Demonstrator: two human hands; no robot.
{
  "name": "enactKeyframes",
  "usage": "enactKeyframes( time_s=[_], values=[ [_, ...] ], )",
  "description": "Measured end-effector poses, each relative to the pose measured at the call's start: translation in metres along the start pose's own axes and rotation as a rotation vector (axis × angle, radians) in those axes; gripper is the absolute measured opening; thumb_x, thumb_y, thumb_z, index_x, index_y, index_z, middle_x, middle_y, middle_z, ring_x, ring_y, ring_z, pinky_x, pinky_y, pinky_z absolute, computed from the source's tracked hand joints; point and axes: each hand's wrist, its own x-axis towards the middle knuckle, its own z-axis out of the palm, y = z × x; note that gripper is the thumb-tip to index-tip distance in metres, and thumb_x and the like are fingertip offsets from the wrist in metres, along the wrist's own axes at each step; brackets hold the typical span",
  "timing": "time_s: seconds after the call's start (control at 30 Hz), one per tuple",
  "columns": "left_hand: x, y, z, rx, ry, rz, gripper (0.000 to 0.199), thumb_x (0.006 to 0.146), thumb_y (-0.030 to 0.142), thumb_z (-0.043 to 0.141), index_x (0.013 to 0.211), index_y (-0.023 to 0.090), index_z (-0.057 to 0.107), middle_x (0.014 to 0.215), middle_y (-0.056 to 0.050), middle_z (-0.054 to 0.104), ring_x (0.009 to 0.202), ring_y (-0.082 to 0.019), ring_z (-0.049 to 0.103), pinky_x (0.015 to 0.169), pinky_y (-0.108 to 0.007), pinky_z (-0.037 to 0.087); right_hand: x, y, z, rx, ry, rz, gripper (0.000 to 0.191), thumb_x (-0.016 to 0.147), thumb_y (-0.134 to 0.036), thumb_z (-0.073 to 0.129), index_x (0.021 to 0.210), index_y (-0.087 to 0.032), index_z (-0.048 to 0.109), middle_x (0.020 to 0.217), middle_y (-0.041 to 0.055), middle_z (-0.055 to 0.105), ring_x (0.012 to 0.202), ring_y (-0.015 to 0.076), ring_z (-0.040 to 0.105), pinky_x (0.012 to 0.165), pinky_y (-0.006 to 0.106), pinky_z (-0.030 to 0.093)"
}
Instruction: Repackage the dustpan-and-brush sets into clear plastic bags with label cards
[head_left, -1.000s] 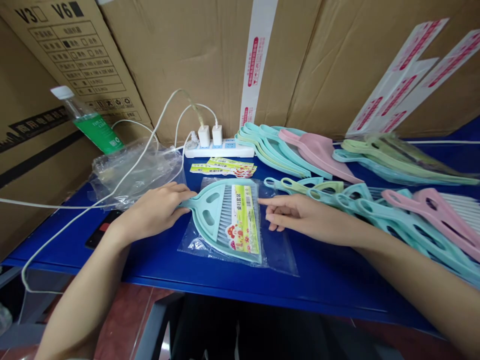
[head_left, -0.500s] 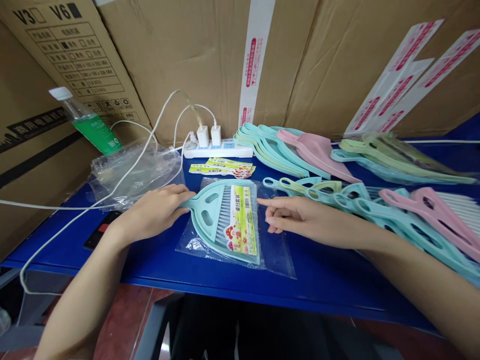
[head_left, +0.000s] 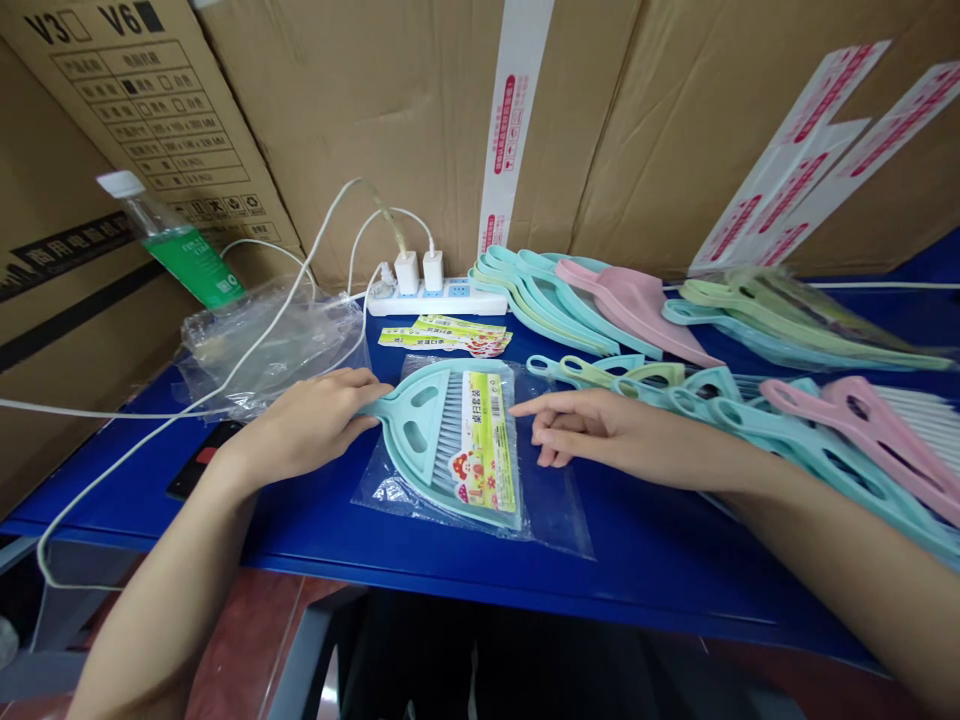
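A light teal dustpan (head_left: 415,432) lies flat on the blue table with a brush nested in it, its grey-white bristles (head_left: 451,420) showing. Across the bristles is a yellow-green and white printed label card (head_left: 491,445). Under and around the set spreads a clear plastic bag (head_left: 553,510). My left hand (head_left: 319,420) is closed around the handle end, which it mostly hides. Just off the pan's right edge, my right hand (head_left: 585,425) holds nothing; its index finger stretches toward the label and the other fingers curl loosely.
Several dustpans (head_left: 622,295) are stacked at the back right, with brushes (head_left: 795,430) in front of them. More label cards (head_left: 442,335) lie before a power strip (head_left: 457,297). Crumpled plastic bags (head_left: 270,335), a bottle (head_left: 187,255) and a white cable (head_left: 247,360) are at left.
My right hand has shifted very slightly left, its index fingertip nearer the label. My left hand and the dustpan set stay in place.
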Motion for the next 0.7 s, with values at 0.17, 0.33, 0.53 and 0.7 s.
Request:
enactKeyframes(
  time_s=[0.17, 0.33, 0.53, 0.7],
  values=[
    [0.0012, 0.0006, -0.0012, -0.010, -0.021, 0.007, 0.037, 0.092, 0.027, 0.038, 0.120, 0.019, 0.062, 0.117, -0.011, 0.066, 0.103, -0.027, 0.064, 0.084, -0.042, 0.056, 0.0000, -0.0028, 0.0037, -0.091, 0.143, -0.044, 0.041, 0.090, -0.039, 0.049, 0.121, -0.016, 0.060, 0.084, 0.0057, 0.065, 0.072, 0.0179, 0.066, 0.070, 0.034, 0.054],
    [0.0042, 0.0013, -0.0009, 0.000, -0.013, 0.016, 0.041, 0.092, 0.020, 0.035, 0.124, 0.022, 0.061, 0.127, -0.008, 0.064, 0.110, -0.026, 0.061, 0.093, -0.043, 0.053, 0.0008, -0.0038, 0.0070, -0.490, 0.346, -0.205, 0.034, 0.092, -0.028, 0.042, 0.117, -0.022, 0.064, 0.078, 0.0035, 0.059, 0.069, 0.0180, 0.057, 0.068, 0.033, 0.048],
    [0.0067, 0.0020, 0.0019, 0.014, 0.020, 0.019, 0.044, 0.096, 0.023, 0.030, 0.127, 0.026, 0.061, 0.131, -0.005, 0.063, 0.116, -0.024, 0.059, 0.103, -0.045, 0.048, 0.0023, 0.0032, 0.0074, -0.762, 0.313, -0.274, 0.039, 0.094, -0.022, 0.036, 0.111, -0.024, 0.071, 0.085, 0.0070, 0.060, 0.071, 0.0187, 0.059, 0.064, 0.032, 0.045],
    [0.0077, 0.0037, 0.0025, 0.026, 0.022, 0.018, 0.045, 0.096, 0.020, 0.030, 0.128, 0.025, 0.060, 0.131, -0.005, 0.063, 0.116, -0.024, 0.059, 0.102, -0.045, 0.049, 0.0017, 0.0030, 0.0068, -0.844, 0.328, -0.328, 0.033, 0.093, -0.021, 0.038, 0.098, -0.022, 0.070, 0.088, 0.0083, 0.059, 0.074, 0.0193, 0.057, 0.066, 0.033, 0.045]
  ],
)
